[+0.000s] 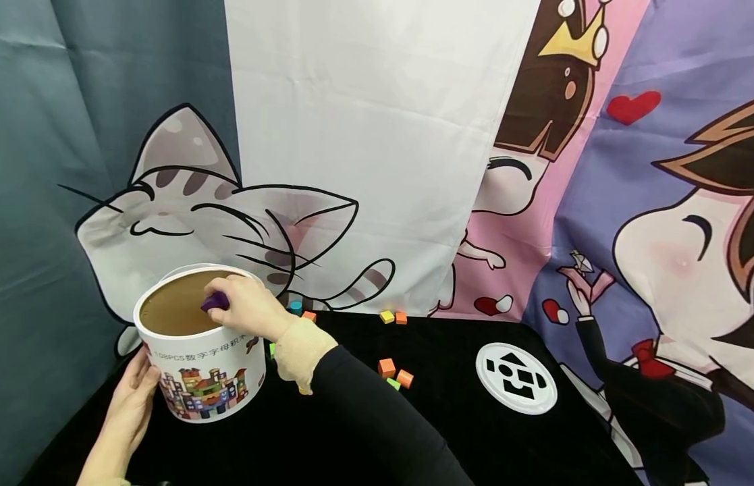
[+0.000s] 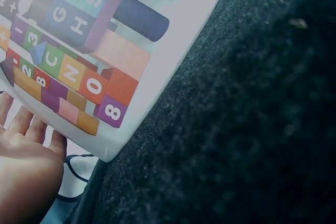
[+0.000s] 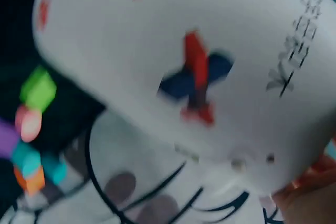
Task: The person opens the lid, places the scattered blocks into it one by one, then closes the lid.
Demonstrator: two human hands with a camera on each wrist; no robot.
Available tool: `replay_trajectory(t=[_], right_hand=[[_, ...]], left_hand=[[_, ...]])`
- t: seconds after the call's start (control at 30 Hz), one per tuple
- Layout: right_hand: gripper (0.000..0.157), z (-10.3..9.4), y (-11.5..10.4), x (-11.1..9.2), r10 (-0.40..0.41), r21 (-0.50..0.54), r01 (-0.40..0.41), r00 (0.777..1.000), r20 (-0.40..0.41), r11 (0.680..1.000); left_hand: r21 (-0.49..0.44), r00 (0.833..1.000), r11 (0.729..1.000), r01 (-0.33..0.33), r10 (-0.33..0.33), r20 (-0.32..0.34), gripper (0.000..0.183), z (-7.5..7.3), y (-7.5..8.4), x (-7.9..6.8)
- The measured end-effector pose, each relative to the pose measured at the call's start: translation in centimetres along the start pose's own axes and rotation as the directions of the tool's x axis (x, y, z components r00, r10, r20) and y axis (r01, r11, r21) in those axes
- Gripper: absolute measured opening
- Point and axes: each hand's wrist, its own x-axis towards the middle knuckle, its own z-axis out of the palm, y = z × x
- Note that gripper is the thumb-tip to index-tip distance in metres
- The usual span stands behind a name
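Pinches a purple block [image 1: 215,302] in the right hand [image 1: 246,304] at the mouth of a white bucket [image 1: 209,381]; rests the left hand [image 1: 131,390], fingers uncurled, against the bucket's side. Shows scattered coloured blocks [image 1: 386,368] and a white disc [image 1: 516,406] on black cloth [image 1: 449,405].

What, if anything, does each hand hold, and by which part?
Right hand: a purple block, pinched by its palm-side end. Left hand rests against the side of the bucket.

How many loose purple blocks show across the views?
2: one purple block in the right hand over the bucket, another at the right wrist view's left edge. Others may be hidden.
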Motion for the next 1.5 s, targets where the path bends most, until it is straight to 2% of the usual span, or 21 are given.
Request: replay_trajectory(t=[0.1, 0.27, 0.4, 0.6, 0.83, 1.07, 1.33, 1.5], right_hand=[[0.027, 0.5, -0.5, 0.2, 0.103, 0.071, -0.105, 0.994, 0.025, 0.992], [0.022, 0.9, -1.3, 0.2, 0.209, 0.045, -0.213, 0.975, 0.073, 0.976], [0.019, 1.0, -1.7, 0.4, 0.253, 0.018, -0.256, 0.962, 0.105, 0.966], [0.017, 1.0, -2.3, 1.2, 0.304, -0.012, -0.306, 0.938, 0.164, 0.952], [0.017, 1.0, -2.4, 1.3, 0.324, -0.032, -0.323, 0.928, 0.186, 0.946], [0.024, 0.8, -2.3, 1.4, 0.333, -0.026, -0.335, 0.92, 0.207, 0.942], [0.024, 0.9, -2.1, 1.2, 0.302, -0.007, -0.309, 0.927, 0.222, 0.951], [0.025, 1.0, -1.9, 0.8, 0.274, 0.002, -0.277, 0.949, 0.157, 0.961]], left_hand=[[0.01, 1.0, 1.0, 0.009, -0.009, -0.008, 0.063, 0.2, -0.1, -0.1], [0.023, 0.999, 0.999, 0.041, -0.041, -0.016, 0.065, 0.4, -0.3, -0.2], [0.034, 0.998, 0.998, 0.06, -0.06, -0.013, 0.066, 0.3, -0.1, -0.2], [0.018, 1.0, 1.0, 0.014, -0.014, -0.006, 0.065, 0.1, 0.2, 0.0], [0.018, 1.0, 1.0, 0.01, -0.01, -0.005, 0.064, 0.1, 0.2, 0.0], [0.021, 1.0, 1.0, 0.008, -0.008, 0.003, 0.064, 0.1, 0.2, 0.3], [0.009, 1.0, 1.0, 0.011, -0.011, 0.01, 0.063, -0.1, -0.1, 0.0], [0.017, 1.0, 1.0, 0.013, -0.013, 0.012, 0.062, -0.1, -0.1, 0.1]])
